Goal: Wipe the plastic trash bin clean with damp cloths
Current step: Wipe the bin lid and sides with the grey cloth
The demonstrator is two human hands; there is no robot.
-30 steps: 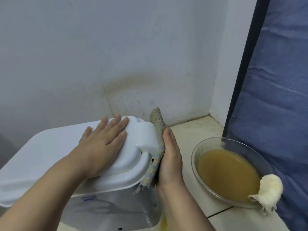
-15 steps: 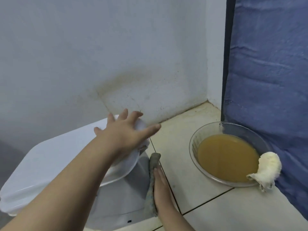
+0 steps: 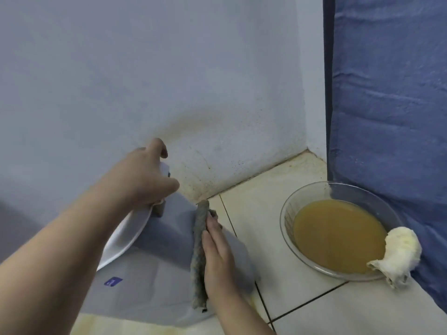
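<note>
Grey cloth (image 3: 199,257), rolled into a long rope, lies under the straight fingers (image 3: 212,228) of the right hand (image 3: 219,255). They are laid flat and close together, pressing the cloth against the side wall of the bin (image 3: 157,281) rather than curling round it. A flat palm spreads the push along the whole roll, which suits rubbing a broad, smooth plastic face.

The left hand (image 3: 145,175) has its fingers hooked over the far edge of the white lid (image 3: 125,238) with the thumb stretched along the near side, so it grips the lid. The bin looks tipped over towards the person. That grip most likely props it at this angle and braces it against the sideways push of the wiping hand, since a light plastic bin would otherwise slide across the floor (image 3: 254,206).

The bin stands at the left edge of the tiled floor, close under the stained wall (image 3: 145,68), with a small blue label (image 3: 113,281) on its near face. A yellowish wet patch shows on the tiles at its base.

Well apart to the right, near the floor's far right corner and against the blue fabric (image 3: 387,117), sits a glass bowl (image 3: 285,213) of murky brown water. A second, cream-coloured cloth (image 3: 399,252) is draped over its near right rim. Both are probably parked there within reach for rinsing and swapping cloths, yet out of the way of the tilted bin
</note>
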